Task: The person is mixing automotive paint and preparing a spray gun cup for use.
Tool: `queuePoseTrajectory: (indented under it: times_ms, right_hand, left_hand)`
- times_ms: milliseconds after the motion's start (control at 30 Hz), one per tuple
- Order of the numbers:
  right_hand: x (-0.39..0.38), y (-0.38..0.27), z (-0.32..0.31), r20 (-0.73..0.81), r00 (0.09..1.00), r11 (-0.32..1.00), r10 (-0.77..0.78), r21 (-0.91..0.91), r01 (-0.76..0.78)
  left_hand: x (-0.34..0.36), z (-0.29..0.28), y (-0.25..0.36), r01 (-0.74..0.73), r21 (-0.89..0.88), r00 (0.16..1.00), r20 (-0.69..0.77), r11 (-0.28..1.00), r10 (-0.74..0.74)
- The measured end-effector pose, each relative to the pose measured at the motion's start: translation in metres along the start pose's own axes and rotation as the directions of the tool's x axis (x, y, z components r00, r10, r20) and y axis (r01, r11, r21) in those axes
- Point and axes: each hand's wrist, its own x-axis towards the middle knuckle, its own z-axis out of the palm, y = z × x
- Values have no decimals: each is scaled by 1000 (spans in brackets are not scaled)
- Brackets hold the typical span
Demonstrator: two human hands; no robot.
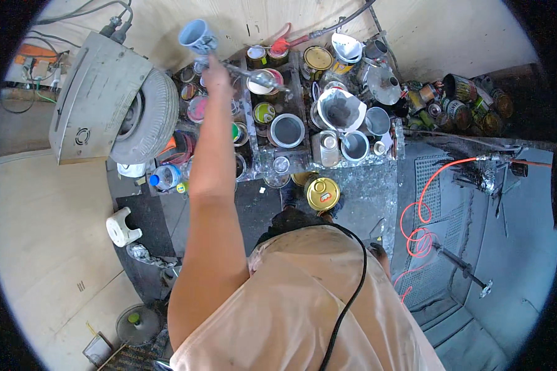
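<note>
Against a pale wall (260,13), cans (287,130) crowd the paint-stained desk (302,161); left fingers (216,75) grip a blurred metal tool (263,79), while the right fingers' (378,251) state is too obscured to tell.

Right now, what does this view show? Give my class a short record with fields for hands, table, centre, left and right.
Left hand: raised, apparently holding metal tool
Above it in picture: blue cup
Right hand: low, grip unclear
Table: green-lidded can, other cans
Centre: gold can
Left: tyre, white stool
Right: orange hose
</note>
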Motion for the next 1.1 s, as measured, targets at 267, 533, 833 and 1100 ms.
queuePoseTrajectory:
  times_ms: [267,533,833,1100]
  right_hand:
    - [36,-14,11,-8,989,972,150,-179,-149]
    - [14,37,-14,-52,978,944,200,-255,-207]
    - [28,-16,3,-34,976,932,214,-294,-214]
    - [11,-19,5,-33,983,941,183,-283,-185]
  left_hand:
    - [36,-29,-16,57,-87,996,-63,995,-63]
    - [48,-43,-35,131,13,991,-39,991,-131]
    - [90,-19,-30,170,118,985,-13,978,-170]
    - [109,-14,-40,213,232,974,21,949,-224]
